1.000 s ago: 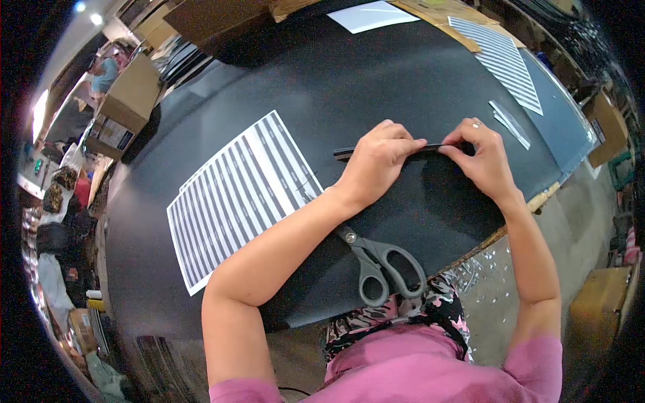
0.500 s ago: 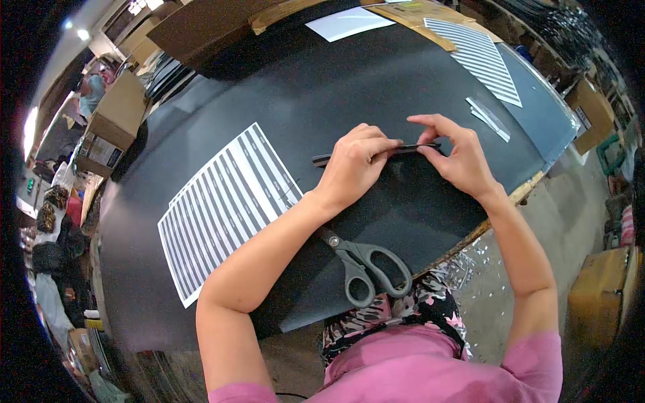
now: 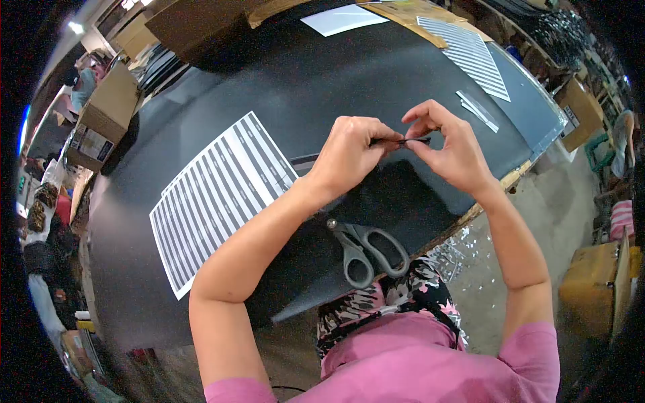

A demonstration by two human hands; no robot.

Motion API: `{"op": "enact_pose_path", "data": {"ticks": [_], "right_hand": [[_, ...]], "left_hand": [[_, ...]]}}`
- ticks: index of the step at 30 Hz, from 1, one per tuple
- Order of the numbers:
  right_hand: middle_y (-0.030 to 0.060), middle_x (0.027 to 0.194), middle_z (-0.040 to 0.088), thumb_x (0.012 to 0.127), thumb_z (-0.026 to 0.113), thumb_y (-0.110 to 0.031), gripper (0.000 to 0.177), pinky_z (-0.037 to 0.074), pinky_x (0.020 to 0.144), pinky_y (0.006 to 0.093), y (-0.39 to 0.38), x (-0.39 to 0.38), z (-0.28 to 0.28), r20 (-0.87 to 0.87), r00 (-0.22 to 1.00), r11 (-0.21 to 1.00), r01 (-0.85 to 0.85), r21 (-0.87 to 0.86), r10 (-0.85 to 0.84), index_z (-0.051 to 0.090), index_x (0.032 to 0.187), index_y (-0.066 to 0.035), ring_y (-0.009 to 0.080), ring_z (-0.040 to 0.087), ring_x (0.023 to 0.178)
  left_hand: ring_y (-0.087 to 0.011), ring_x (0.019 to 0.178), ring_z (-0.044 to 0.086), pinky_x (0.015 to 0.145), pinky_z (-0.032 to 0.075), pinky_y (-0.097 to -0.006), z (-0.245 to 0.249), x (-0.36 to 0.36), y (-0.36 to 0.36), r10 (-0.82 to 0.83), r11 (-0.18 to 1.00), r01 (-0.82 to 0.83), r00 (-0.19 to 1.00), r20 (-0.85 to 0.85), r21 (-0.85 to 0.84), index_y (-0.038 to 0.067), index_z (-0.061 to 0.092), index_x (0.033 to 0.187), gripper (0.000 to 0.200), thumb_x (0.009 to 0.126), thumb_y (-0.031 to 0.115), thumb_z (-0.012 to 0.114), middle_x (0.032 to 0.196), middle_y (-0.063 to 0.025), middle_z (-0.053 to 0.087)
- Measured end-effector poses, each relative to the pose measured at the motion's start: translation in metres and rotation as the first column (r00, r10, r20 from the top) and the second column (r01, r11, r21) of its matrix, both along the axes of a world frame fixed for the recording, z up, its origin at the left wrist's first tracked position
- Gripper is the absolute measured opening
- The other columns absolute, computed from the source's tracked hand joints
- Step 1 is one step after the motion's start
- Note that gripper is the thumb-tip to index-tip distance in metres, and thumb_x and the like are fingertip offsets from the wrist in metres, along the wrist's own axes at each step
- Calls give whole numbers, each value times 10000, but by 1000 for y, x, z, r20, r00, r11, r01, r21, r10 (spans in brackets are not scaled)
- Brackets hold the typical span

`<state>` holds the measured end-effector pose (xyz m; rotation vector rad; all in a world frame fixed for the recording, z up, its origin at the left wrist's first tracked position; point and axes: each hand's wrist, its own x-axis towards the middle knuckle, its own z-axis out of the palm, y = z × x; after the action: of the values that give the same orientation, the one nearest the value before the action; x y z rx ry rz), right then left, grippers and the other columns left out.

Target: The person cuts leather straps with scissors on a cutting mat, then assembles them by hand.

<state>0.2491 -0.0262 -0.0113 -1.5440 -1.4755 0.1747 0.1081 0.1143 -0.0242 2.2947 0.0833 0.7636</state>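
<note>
Beyond the grey-handled scissors (image 3: 359,243), the left hand (image 3: 351,151) pinches a narrow dark strip (image 3: 418,141). The right hand (image 3: 447,149) touches it near one end, its grip unclear. The striped printed sheet (image 3: 218,195) lies left of the scissors.

The single view comes from the person's head, facing forward and steeply down over the bench (image 3: 289,80), wide and curved at its dark edges. It sits close above the shirt (image 3: 430,363) and both arms, with the room small beyond; no second view shares the scene
</note>
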Motion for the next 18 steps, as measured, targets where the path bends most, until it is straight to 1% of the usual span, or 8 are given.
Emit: {"op": "enact_pose_path", "data": {"ticks": [2,4,5,7,9,11,13,18], "right_hand": [[122,826,636,736,659,40,316,496,725,356,-6,-12,15,63,997,998,52,18,-53,564,1028,-31,272,650,808],[140,893,621,747,654,46,257,490,766,376,-19,-33,35,363,906,960,131,246,-217,585,985,-21,332,622,861],[140,893,621,747,654,46,257,490,766,376,-27,-38,37,379,898,958,133,253,-225,585,985,-21,332,622,861],[147,939,607,766,637,53,220,486,780,383,-44,-48,41,305,920,961,190,202,-247,596,970,-18,354,600,890],[140,918,615,770,623,73,200,491,766,363,-55,-48,41,306,891,934,275,227,-336,612,949,-14,316,621,865],[130,899,624,774,629,71,190,493,746,337,-64,-46,38,44,892,859,419,294,-450,619,945,-12,267,637,842],[123,888,634,772,640,63,182,491,727,313,-75,-56,40,52,877,853,448,266,-477,623,934,-17,225,643,823],[142,876,593,776,689,-57,192,468,762,406,-74,-110,17,182,983,999,3,-52,7,581,930,-16,312,584,860]], "left_hand": [[-142,681,666,615,506,-283,7,-3,4,-11,998,10,1000,-1,-57,-8,719,932,165,770,15,696,739,-126,688],[-96,696,651,635,518,-247,16,-7,9,-59,957,15,987,-146,-289,-22,723,947,153,808,32,689,763,-89,708],[-96,696,651,635,518,-247,17,-8,12,-65,958,27,990,-128,-284,-22,723,947,153,808,32,689,763,-89,708],[-103,708,657,661,528,-232,18,-8,18,-141,871,64,982,-124,-486,-38,724,942,149,839,64,686,794,-76,710],[-108,707,658,666,531,-228,22,-10,19,-156,868,85,982,-106,-489,-40,722,945,157,832,67,701,801,-80,710],[-108,715,663,667,531,-230,24,-13,18,-174,847,80,976,-132,-526,-33,722,954,166,823,69,717,803,-82,712],[-114,725,671,671,531,-226,26,-16,16,-173,846,79,976,-132,-527,-29,721,960,171,818,67,724,804,-88,714],[-126,735,680,680,544,-234,31,-19,14,-215,802,108,970,-115,-588,-35,714,974,185,820,68,723,821,-104,715]]}}
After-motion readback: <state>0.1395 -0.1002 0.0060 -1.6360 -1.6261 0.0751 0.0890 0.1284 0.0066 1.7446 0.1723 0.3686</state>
